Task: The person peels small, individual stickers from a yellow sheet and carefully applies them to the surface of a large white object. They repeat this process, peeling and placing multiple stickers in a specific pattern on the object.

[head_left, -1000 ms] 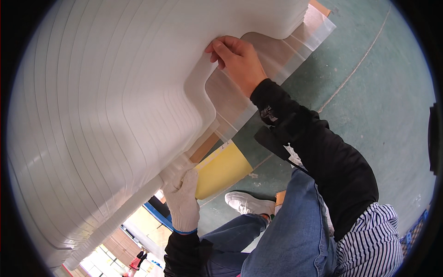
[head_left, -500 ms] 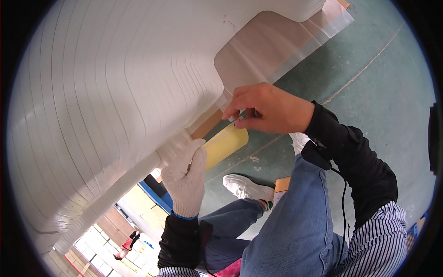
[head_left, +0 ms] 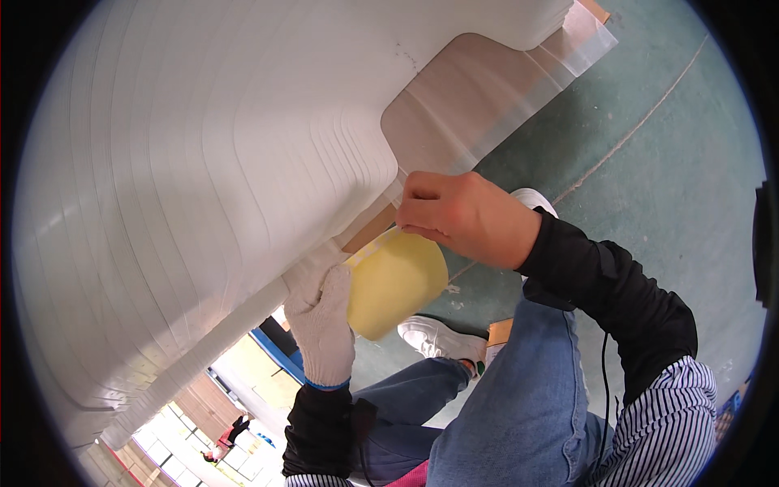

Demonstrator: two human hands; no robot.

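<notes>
Your right hand (head_left: 475,215) has dipped slightly at the top of the yellow sheet (head_left: 399,284); its grip I cannot tell. Your left hand (head_left: 323,329) is clamped on the sheet, which shows wider now.

Floor (head_left: 657,211): dull green and hard-looking, spread across the right side, with small pale specks.
Floor line (head_left: 633,134): pale and thin, running from the far right toward the middle.
Scuff (head_left: 454,287): whitish patch beside that line.
Cardboard piece (head_left: 499,331): brown, at floor level, near middle.
Left background: a brown surface (head_left: 203,402) and a blue-edged object (head_left: 277,355), kind unclear.
Bright grid (head_left: 166,434): white panes with dark dividers, distant left; windows or tiles, indistinguishable.
Distant person (head_left: 224,441): red and dark clothing, before the grid.
Light: strongest at distant left; floor shaded toward the far middle.
</notes>
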